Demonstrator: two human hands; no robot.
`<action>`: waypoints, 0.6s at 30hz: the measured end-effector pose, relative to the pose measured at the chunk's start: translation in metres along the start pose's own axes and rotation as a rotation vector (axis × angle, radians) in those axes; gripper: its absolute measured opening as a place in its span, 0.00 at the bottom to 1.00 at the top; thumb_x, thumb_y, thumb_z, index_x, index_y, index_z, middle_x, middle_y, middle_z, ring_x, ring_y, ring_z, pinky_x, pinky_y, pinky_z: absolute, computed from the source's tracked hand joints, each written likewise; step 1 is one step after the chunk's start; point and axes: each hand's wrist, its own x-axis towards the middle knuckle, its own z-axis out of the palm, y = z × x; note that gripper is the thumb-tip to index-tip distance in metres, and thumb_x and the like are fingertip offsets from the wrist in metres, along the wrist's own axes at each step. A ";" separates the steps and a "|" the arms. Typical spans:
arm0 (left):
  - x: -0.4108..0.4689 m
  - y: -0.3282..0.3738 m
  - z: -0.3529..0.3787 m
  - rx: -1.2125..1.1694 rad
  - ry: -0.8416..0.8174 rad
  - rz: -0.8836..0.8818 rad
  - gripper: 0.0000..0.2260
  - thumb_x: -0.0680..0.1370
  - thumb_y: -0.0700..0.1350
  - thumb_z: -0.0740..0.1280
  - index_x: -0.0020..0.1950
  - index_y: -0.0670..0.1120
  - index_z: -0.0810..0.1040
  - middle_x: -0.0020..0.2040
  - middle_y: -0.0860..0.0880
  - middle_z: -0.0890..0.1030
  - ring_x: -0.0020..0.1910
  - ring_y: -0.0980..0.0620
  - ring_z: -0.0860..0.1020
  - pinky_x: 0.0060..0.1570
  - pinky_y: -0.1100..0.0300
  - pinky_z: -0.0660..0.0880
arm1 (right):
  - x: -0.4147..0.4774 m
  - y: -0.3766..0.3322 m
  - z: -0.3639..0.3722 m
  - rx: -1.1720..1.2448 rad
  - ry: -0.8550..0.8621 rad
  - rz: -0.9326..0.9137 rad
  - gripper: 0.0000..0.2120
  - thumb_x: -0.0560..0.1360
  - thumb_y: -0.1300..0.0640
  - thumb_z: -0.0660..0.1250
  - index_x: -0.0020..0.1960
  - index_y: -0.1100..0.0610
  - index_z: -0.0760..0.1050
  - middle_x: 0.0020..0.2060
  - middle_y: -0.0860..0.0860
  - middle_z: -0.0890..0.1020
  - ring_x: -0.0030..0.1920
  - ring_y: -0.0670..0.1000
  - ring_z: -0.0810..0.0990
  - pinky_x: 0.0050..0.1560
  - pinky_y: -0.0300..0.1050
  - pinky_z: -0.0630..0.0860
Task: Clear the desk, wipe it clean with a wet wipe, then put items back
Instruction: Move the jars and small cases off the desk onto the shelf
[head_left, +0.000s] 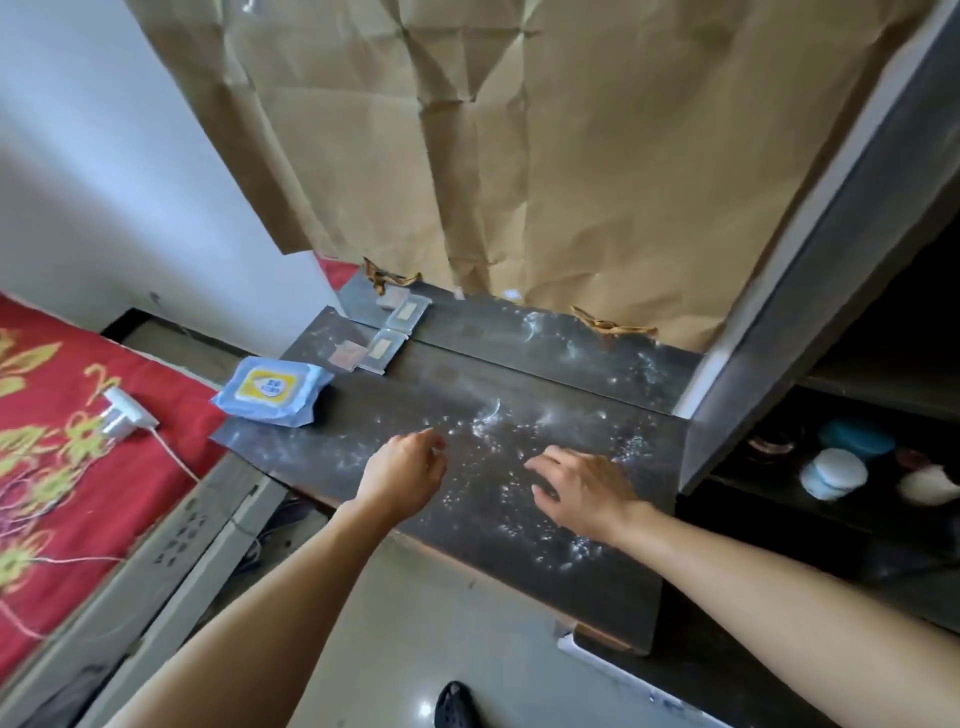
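The left grip (402, 470) is a bare hand. Its fingers are bent softly and it holds nothing. The right grip (584, 493) is a bare hand too. Its fingers are spread out and a bit bent, and it holds nothing. Both are low over the dark worktop (415, 384), side by side with a small gap between them. I cannot tell if they touch it.

White dust (488, 415) lies in spots under and all around both grips, most of it just past the fingertips.

The wet wipe pack (272, 389) is blue with a yellow label. It lies flat at the end of the worktop, to the left of the left grip and farther away than it. It is well apart from both grips, with its lid closed.

Past the pack, farther from the left grip, lie some small flat squares (384, 351) in clear wraps.

Behind the worktop, far beyond both grips, hangs crinkled brown paper (519, 156).

Far left of the left grip is a bed (52, 364) with a red flowered cover. A white plug (122, 413) with a cord lies on it.

To the right of the right grip is a dark shelf (779, 514). A round white and blue thing (834, 473) sits there.
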 end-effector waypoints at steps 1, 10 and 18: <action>0.001 -0.021 -0.008 0.013 -0.009 -0.014 0.10 0.78 0.49 0.60 0.55 0.50 0.78 0.49 0.50 0.82 0.50 0.46 0.79 0.48 0.54 0.77 | 0.017 -0.014 0.006 0.004 -0.009 0.006 0.15 0.75 0.52 0.63 0.60 0.55 0.76 0.51 0.50 0.81 0.49 0.53 0.81 0.45 0.48 0.78; 0.016 -0.165 -0.070 0.046 -0.047 -0.104 0.10 0.78 0.48 0.61 0.57 0.50 0.77 0.52 0.50 0.81 0.52 0.47 0.78 0.49 0.53 0.76 | 0.153 -0.109 0.037 -0.037 -0.113 0.069 0.17 0.76 0.49 0.59 0.63 0.51 0.71 0.58 0.49 0.76 0.57 0.53 0.76 0.50 0.47 0.74; 0.072 -0.229 -0.080 0.042 -0.086 -0.133 0.11 0.78 0.47 0.60 0.57 0.50 0.77 0.53 0.51 0.80 0.53 0.46 0.77 0.47 0.55 0.74 | 0.271 -0.110 0.063 -0.129 -0.241 0.080 0.17 0.75 0.52 0.60 0.63 0.54 0.69 0.58 0.53 0.74 0.59 0.55 0.72 0.53 0.51 0.74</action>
